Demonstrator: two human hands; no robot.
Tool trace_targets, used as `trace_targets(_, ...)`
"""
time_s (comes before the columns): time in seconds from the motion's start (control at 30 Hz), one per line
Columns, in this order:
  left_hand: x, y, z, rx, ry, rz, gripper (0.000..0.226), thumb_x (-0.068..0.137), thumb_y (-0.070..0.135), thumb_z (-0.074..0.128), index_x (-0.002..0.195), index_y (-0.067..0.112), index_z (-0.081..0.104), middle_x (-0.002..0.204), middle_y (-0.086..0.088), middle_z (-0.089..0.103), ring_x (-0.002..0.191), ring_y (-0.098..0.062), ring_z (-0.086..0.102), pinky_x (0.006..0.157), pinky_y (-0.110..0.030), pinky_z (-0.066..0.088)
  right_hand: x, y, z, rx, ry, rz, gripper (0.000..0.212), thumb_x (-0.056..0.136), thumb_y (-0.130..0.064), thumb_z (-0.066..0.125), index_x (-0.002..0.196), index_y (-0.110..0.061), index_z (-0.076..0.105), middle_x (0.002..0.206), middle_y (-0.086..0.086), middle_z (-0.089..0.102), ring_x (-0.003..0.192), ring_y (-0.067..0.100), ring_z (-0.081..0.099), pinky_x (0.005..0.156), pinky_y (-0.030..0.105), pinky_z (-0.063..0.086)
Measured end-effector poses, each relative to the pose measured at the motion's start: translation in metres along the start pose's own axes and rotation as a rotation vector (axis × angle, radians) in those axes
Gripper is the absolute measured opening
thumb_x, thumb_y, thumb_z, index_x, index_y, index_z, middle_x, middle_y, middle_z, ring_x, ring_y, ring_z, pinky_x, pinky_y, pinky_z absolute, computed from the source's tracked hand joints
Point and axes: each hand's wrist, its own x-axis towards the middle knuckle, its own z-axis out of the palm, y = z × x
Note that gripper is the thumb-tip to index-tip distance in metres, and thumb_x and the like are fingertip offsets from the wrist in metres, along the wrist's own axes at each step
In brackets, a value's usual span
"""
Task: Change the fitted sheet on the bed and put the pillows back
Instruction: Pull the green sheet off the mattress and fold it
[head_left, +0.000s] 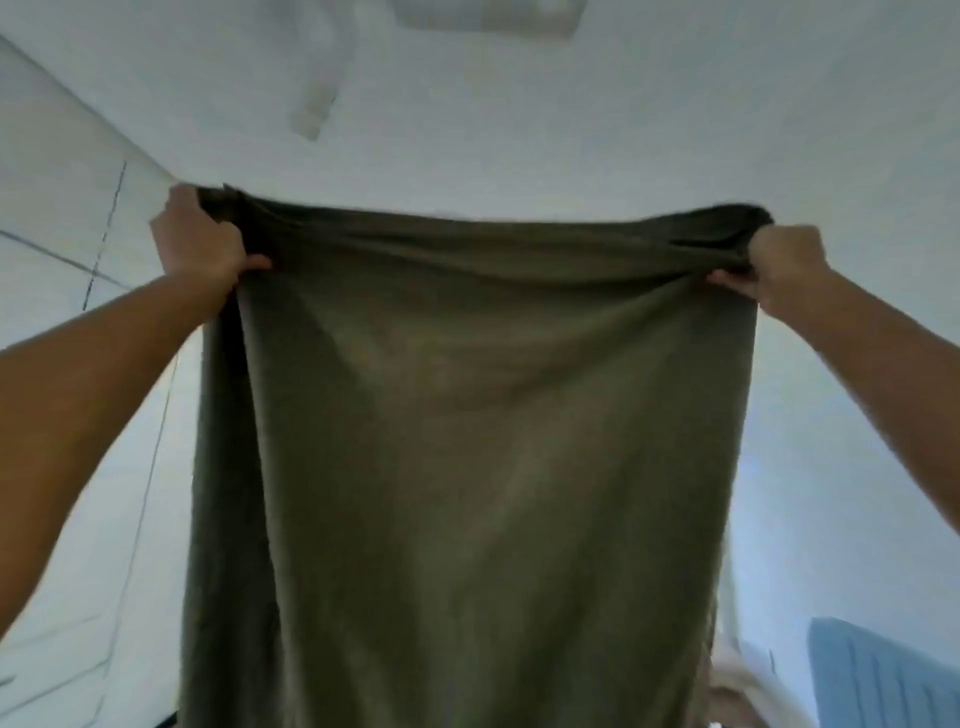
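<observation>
The left hand (200, 239) gripped the top left corner of the olive sheet (467, 441), fingers curled round bunched cloth. The right hand (784, 260) clenched the top right corner the same way. Both arms were raised and spread, so the sheet's top edge stretched between them and the rest hung straight down past the bottom of the view. Behind it were white walls (519, 130). A pale blue ribbed thing (878, 675) sat at lower right.
</observation>
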Motion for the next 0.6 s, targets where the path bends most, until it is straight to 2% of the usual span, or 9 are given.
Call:
trace_targets(0.03,0.016,0.006,-0.003,0.009,0.015,0.05,0.051,0.085,0.015,0.063,0.132,0.005,0.045,0.128,-0.01,0.053,0.111,-0.031,0.058,0.057,-0.018,0.055,0.006,-0.017,0.0,-0.023,0.029,-0.066,0.017,0.095,-0.004,0.043,0.11,-0.009,0.048,0.118,0.016,0.05,0.065,0.03,0.066,0.031,0.024,0.045)
trace_targets(0.1,0.03,0.028,-0.01,0.016,0.006,0.107,0.062,0.075,0.03,0.067,0.129,0.007,0.047,0.127,-0.018,0.054,0.113,-0.039,0.057,0.072,-0.028,0.057,0.006,-0.053,-0.006,-0.114,0.076,-0.162,0.028,0.092,-0.007,0.037,0.117,-0.005,0.05,0.11,0.016,0.052,0.033,0.016,0.058,0.027,0.016,0.036)
trace_targets(0.17,0.021,0.026,-0.013,0.139,-0.013,0.135,0.057,0.081,0.02,0.073,0.128,0.0,0.048,0.131,-0.023,0.051,0.116,-0.041,0.053,0.075,-0.025,0.054,-0.011,-0.043,-0.01,-0.216,0.119,-0.147,0.034,0.091,-0.009,0.034,0.121,-0.001,0.049,0.099,0.017,0.055,0.023,0.01,0.048,0.026,0.013,0.03)
trace_targets(0.2,0.005,0.022,-0.012,0.237,-0.104,0.147,0.051,0.085,0.019,0.073,0.125,-0.004,0.051,0.13,-0.024,0.051,0.115,-0.04,0.053,0.066,-0.023,0.051,-0.026,-0.028,-0.013,-0.311,0.077,-0.102,0.029,0.093,-0.007,0.034,0.117,0.001,0.049,0.09,0.018,0.055,0.022,0.009,0.046,0.025,0.013,0.029)
trace_targets(0.27,-0.039,0.008,-0.011,0.284,-0.266,-0.026,0.051,0.086,0.036,0.068,0.116,-0.005,0.06,0.12,-0.025,0.056,0.109,-0.039,0.056,0.068,-0.029,0.044,-0.053,0.015,-0.024,-0.471,-0.051,0.065,0.013,0.097,-0.001,0.034,0.096,0.003,0.046,0.076,0.017,0.048,0.02,0.011,0.045,0.024,0.014,0.031)
trace_targets(0.33,-0.06,-0.019,-0.006,0.294,-0.315,-0.164,0.05,0.089,0.04,0.064,0.116,-0.002,0.062,0.117,-0.022,0.06,0.104,-0.033,0.06,0.075,-0.028,0.048,-0.072,0.03,-0.034,-0.461,-0.078,0.185,0.022,0.098,0.005,0.036,0.077,0.0,0.041,0.08,0.017,0.047,0.024,0.017,0.049,0.026,0.018,0.038)
trace_targets(0.4,-0.065,-0.019,0.002,0.261,-0.255,-0.044,0.054,0.083,0.022,0.074,0.123,-0.009,0.054,0.123,-0.026,0.058,0.11,-0.036,0.058,0.089,-0.035,0.048,-0.067,0.011,-0.037,-0.432,-0.015,0.088,0.019,0.096,0.003,0.046,0.079,-0.002,0.043,0.097,0.019,0.053,0.036,0.024,0.054,0.027,0.019,0.04)
trace_targets(0.5,-0.039,0.024,0.006,0.101,-0.025,0.089,0.059,0.081,0.003,0.074,0.131,-0.007,0.045,0.132,-0.026,0.052,0.122,-0.039,0.05,0.101,-0.037,0.041,-0.049,-0.055,-0.03,-0.488,0.093,-0.256,0.009,0.094,-0.004,0.051,0.086,-0.001,0.051,0.086,0.003,0.067,0.028,0.014,0.051,0.025,0.017,0.037)
trace_targets(0.6,-0.024,0.037,-0.002,0.107,-0.028,0.143,0.058,0.083,0.006,0.072,0.133,-0.005,0.045,0.132,-0.026,0.051,0.124,-0.041,0.047,0.105,-0.043,0.039,-0.042,-0.062,-0.026,-0.449,0.133,-0.327,0.032,0.089,0.001,0.038,0.113,0.001,0.058,0.108,0.017,0.061,0.025,0.013,0.051,0.027,0.019,0.041)
